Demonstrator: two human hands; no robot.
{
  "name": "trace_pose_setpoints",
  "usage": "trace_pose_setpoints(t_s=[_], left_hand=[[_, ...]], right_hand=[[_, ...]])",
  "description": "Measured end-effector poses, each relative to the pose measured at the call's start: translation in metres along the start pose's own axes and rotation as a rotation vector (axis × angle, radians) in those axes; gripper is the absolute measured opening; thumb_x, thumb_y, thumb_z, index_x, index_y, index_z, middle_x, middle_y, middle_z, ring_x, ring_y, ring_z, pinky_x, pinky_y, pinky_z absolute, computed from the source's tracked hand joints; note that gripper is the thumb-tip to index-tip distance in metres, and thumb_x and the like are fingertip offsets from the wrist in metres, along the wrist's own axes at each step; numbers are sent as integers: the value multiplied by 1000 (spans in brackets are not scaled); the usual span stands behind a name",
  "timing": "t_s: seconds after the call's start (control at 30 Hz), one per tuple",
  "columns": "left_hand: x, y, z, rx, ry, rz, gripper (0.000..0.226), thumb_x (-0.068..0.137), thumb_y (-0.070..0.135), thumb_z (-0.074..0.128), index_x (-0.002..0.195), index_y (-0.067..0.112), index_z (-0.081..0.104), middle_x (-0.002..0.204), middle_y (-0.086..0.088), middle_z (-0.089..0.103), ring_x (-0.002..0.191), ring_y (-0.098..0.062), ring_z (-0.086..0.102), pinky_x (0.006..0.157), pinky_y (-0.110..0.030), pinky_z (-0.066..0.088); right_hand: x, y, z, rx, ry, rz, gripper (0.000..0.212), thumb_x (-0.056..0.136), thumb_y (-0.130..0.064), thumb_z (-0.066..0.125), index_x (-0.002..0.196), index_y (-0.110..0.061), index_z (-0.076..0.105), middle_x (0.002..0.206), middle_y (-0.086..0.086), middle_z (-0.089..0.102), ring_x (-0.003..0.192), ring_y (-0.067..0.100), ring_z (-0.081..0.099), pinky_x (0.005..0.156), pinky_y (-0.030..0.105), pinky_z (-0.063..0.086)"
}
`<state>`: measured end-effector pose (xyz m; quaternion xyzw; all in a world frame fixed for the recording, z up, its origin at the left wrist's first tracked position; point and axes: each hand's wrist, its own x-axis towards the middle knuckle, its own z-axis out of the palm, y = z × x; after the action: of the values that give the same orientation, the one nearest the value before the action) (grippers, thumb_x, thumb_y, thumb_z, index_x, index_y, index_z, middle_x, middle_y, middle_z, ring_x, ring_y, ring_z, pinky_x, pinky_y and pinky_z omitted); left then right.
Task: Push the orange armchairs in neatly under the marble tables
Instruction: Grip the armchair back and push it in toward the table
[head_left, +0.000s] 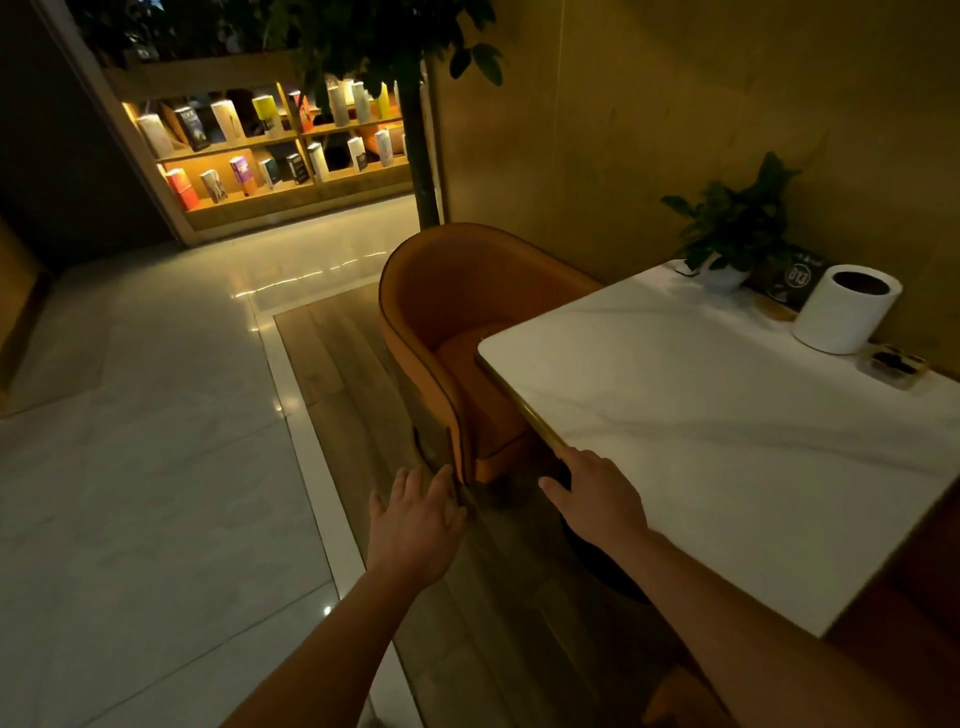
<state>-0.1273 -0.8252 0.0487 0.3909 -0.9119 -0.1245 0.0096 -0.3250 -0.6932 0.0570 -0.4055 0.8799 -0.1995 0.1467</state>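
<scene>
An orange armchair (457, 312) with a curved back stands at the far end of the white marble table (727, 431), its seat partly under the tabletop. My left hand (415, 525) is stretched out flat, fingertips touching the near edge of the chair's armrest shell. My right hand (597, 493) reaches forward with relaxed fingers beside the table's gold-trimmed edge, just short of the chair's seat front, holding nothing. A second orange seat (914, 587) shows dimly at the table's near right end.
On the table by the wall stand a potted plant (732, 234), a white cylindrical container (847, 312), a dark sign and a small tray. A tree trunk (423, 156) rises behind the chair. Polished tile floor (156, 467) lies left; a lit bookshelf (270, 145) stands beyond.
</scene>
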Motion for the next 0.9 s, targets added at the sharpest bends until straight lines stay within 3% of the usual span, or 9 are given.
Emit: trace_pose_setpoints(t_s=[0.4, 0.9], left_hand=[[193, -156, -61, 27, -65, 189, 61, 100, 54, 35, 154, 32, 18, 159, -5, 26, 151, -26, 13, 119, -61, 13], [467, -212, -63, 143, -205, 298, 65, 100, 56, 33, 157, 31, 12, 165, -6, 15, 153, -27, 8, 120, -61, 10]], right_hand=[[161, -141, 63, 38, 44, 176, 59, 97, -51, 48, 147, -21, 38, 150, 2, 44, 136, 22, 42, 107, 38, 42], [410, -181, 126, 116, 14, 271, 57, 97, -50, 48, 146, -21, 39, 145, 2, 48, 134, 20, 43, 104, 35, 42]])
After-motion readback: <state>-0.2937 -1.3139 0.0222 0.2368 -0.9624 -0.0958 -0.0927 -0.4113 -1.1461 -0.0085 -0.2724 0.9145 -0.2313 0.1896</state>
